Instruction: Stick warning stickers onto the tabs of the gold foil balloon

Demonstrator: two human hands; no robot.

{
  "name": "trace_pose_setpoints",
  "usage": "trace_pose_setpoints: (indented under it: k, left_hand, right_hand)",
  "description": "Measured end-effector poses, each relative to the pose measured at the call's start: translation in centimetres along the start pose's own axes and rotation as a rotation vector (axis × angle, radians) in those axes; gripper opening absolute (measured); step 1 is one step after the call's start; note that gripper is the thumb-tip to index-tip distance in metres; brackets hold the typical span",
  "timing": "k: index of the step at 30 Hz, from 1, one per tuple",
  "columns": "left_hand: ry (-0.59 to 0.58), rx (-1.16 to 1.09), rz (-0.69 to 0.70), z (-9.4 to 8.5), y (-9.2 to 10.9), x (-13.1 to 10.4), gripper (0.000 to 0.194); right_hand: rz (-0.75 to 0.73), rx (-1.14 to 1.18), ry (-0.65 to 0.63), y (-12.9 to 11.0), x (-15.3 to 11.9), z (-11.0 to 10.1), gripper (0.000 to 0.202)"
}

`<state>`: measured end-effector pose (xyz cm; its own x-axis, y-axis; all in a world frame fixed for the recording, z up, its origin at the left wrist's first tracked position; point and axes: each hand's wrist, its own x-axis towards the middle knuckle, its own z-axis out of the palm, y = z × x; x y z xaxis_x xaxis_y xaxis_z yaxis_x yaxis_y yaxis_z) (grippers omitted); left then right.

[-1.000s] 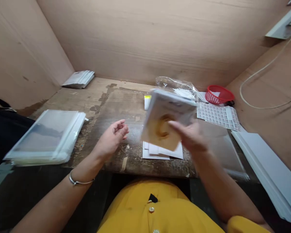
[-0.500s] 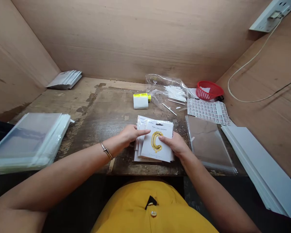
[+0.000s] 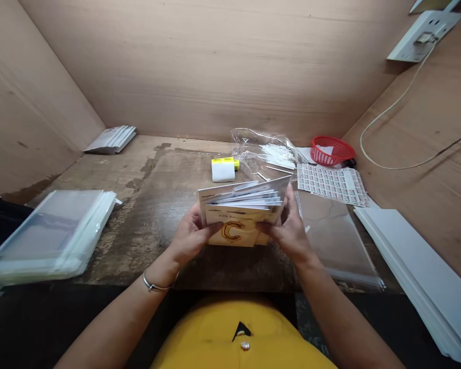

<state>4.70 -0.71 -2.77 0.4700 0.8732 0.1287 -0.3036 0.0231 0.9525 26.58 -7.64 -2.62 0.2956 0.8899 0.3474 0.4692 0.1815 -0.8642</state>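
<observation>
A stack of foil balloon packets (image 3: 234, 230) is held up between both hands near the table's front edge. The front packet shows a gold letter C, and the top edges of several packets fan out unevenly behind it. My left hand (image 3: 192, 233) grips the stack's left side, thumb across the front, other fingers behind. On the right side my right hand (image 3: 290, 228) holds it the same way, its thumb on the front packet. The fingers behind the stack are mostly hidden.
Beyond the stack are a yellow and white roll (image 3: 223, 169), a clear bag of white sticks (image 3: 276, 155), a red basket (image 3: 331, 151) and a sticker sheet (image 3: 330, 183). Plastic sleeves (image 3: 57, 230) lie left, white boards (image 3: 418, 271) right, and more packets (image 3: 112, 139) back left.
The packets have been lifted off the table and tilted upright, their top edges now showing. My left hand has moved down to the stack's left side; the camera view has shifted slightly.
</observation>
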Motion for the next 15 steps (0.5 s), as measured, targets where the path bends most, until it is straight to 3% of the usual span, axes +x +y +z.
trace_pose_setpoints:
  k: [4,7,9,12,15]
  left_hand:
    - [0.047,0.078,-0.028,-0.2,-1.5,-0.6,0.049]
    - [-0.001,0.119,-0.058,0.1,-1.6,-1.3,0.049]
    - [-0.016,0.124,-0.053,0.3,-1.3,-1.5,0.045]
    - [-0.072,0.106,-0.050,0.5,-0.4,-1.5,0.041]
    - [-0.199,0.134,-0.023,0.6,0.9,-1.5,0.037]
  right_hand:
    - [0.149,0.308,-0.076,-0.2,-2.5,3.6,0.085]
    - [-0.007,0.146,-0.002,-1.1,-3.7,4.7,0.081]
    - [-0.075,0.048,0.060,-1.2,-3.4,4.3,0.090]
    - [0.070,0.162,-0.134,-1.1,-2.3,3.1,0.097]
    - [0.173,0.256,-0.308,-1.5,-1.3,2.0,0.064]
